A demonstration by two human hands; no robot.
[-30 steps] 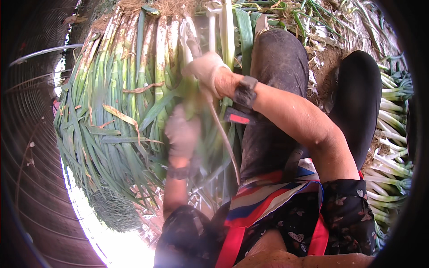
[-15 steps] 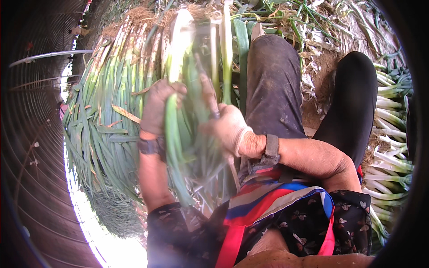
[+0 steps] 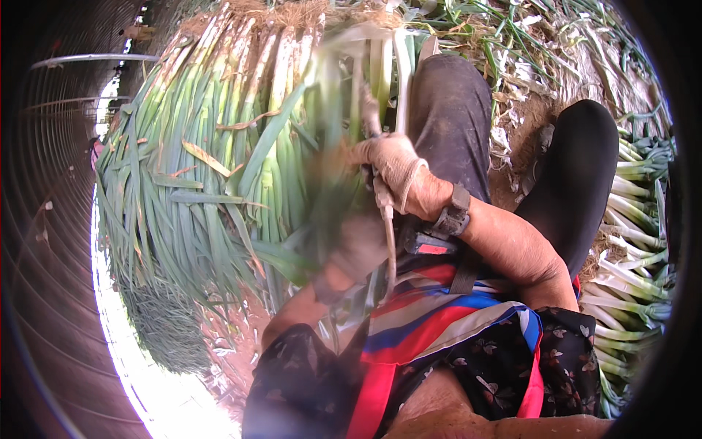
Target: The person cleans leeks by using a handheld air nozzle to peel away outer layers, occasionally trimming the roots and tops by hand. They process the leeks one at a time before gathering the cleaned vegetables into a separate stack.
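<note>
Two hands just past the striped apron [image 3: 439, 316]: the left hand [image 3: 358, 245] is so blurry I can't tell if it's gripping anything, but the right hand [image 3: 393, 164] is wrapped firmly round a hose-fed tool [image 3: 382, 192]. Beyond them a smeary leek [image 3: 330, 175] sits by the right edge of the leek pile [image 3: 205, 154], with pale leeks [image 3: 635, 219] lining the ground's [image 3: 528, 135] right edge.
</note>
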